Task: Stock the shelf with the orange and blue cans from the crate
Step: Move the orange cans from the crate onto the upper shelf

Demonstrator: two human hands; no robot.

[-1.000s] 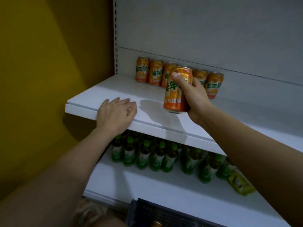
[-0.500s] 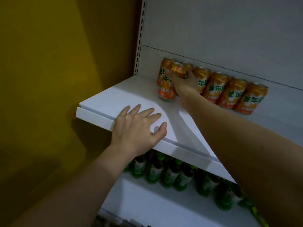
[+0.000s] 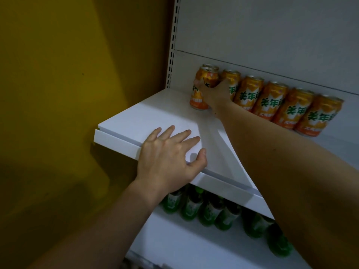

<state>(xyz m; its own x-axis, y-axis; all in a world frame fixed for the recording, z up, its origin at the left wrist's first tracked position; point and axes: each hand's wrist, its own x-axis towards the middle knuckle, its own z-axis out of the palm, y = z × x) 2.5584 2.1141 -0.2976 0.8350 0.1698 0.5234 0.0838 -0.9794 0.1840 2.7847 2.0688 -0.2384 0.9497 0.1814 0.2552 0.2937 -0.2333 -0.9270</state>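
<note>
Since the frame half a second back, my view has closed in on the upper shelf (image 3: 155, 117) and the held orange can (image 3: 202, 90) has stayed put at the back left corner, my right hand (image 3: 215, 94) still wrapped around it. The fingers curl over the can's front and side, grasping it about midway up; its base looks to sit on the shelf surface, though I cannot tell for certain whether the full weight is down. It stands upright, directly in front of another orange can (image 3: 210, 66) of which only the top rim shows.

To its right a row of orange cans (image 3: 287, 105) runs along the grey back panel (image 3: 272, 32), standing side by side and touching or nearly so, green characters facing out. The nearest of them is partly hidden behind my right hand.

My left hand (image 3: 171, 156) lies palm down on the front lip of the same shelf, fingers straight and spread, thumb out to the right, gripping nothing. It is well apart from the cans.

Below, on the lower shelf (image 3: 184, 249), green bottles (image 3: 194, 208) stand in a line under the upper shelf's edge, their caps in shadow. A yellow wall (image 3: 68, 74) fills the left side, meeting the perforated shelf upright (image 3: 172, 45).
</note>
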